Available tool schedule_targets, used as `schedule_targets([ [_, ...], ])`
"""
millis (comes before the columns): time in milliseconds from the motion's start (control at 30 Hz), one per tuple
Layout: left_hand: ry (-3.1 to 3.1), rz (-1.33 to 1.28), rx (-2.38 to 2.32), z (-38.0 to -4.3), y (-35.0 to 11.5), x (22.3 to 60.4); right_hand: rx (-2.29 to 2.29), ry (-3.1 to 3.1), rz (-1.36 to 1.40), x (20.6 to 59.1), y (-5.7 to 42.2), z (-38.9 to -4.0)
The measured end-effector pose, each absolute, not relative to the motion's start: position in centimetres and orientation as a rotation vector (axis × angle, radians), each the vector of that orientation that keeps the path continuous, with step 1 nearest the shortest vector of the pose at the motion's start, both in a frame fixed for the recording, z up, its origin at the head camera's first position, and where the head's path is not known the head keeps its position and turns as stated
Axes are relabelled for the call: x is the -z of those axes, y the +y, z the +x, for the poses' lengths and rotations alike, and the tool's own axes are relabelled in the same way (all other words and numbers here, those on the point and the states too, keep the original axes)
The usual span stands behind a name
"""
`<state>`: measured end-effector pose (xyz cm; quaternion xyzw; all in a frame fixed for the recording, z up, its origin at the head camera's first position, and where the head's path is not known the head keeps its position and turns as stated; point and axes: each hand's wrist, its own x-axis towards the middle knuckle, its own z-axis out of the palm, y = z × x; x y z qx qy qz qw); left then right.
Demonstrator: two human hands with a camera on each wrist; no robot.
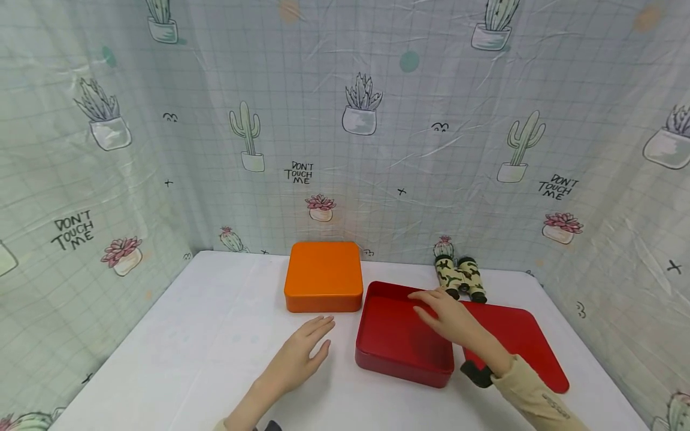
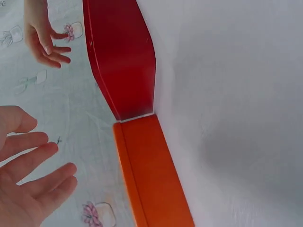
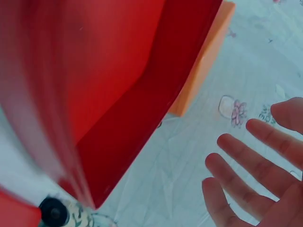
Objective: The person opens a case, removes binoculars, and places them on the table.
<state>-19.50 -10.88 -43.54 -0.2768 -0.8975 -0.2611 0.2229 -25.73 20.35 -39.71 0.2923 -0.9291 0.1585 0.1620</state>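
Note:
An uncovered red box (image 1: 404, 335) stands near the middle of the table, with nothing in it that shows. Over its right side hovers my right hand (image 1: 444, 314), fingers loosely spread and holding nothing. The flat red lid (image 1: 530, 347) lies to the right of the box, partly behind my right forearm. My left hand (image 1: 299, 353) is held above the table, left of the red box and in front of an orange box (image 1: 323, 278). Its fingers are extended, with nothing between them. The orange box is closed on top and touches the red box's corner in the left wrist view.
Camouflage-patterned binoculars (image 1: 460, 278) rest at the back right, just behind the red lid. The white table (image 1: 215, 335) is enclosed at the back and sides by a hanging sheet (image 1: 302, 131) printed with cacti.

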Motion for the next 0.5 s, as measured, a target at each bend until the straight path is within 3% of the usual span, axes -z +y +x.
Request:
schedule_targets([
  [500,-2.403,-0.553,0.856,-21.8,-14.0,43.6,-0.760,-2.750,0.907,38.8,17.9,-26.4],
])
